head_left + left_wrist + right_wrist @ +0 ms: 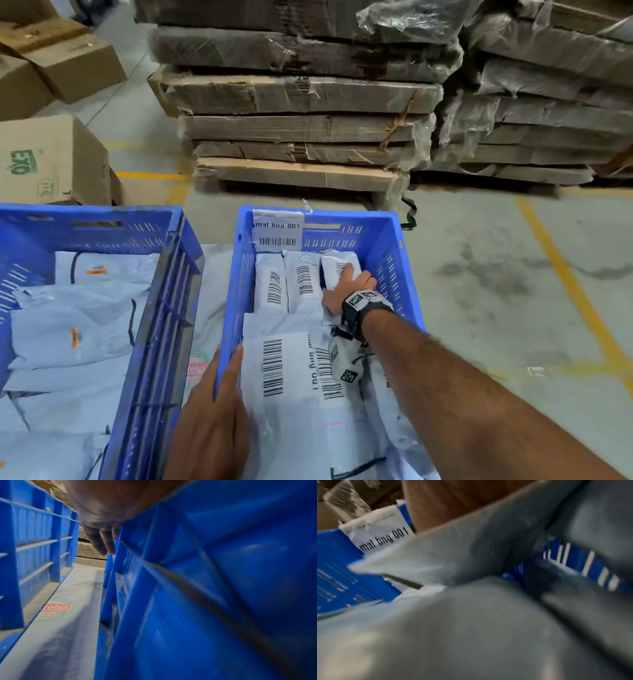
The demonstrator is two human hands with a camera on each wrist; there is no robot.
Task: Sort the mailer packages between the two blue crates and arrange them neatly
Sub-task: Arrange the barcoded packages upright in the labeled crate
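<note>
"mal bng 001" on right crate's paper label [277, 229], "telsa" on round floor sticker [55, 608]

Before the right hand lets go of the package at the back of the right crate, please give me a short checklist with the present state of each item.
1. Right hand rests on the third package: ok.
2. Package is in line with the two upright packages: not ok, tilted.
3. Left hand steadies the right crate: ok.
4. Crate label readable: ok.
5. Space behind the package: cannot tell.

Your right hand [349, 289] reaches toward 12 o'clock, fingers curled; your left hand [214, 411] lies flat at 6 o'clock, fingers straight.
</note>
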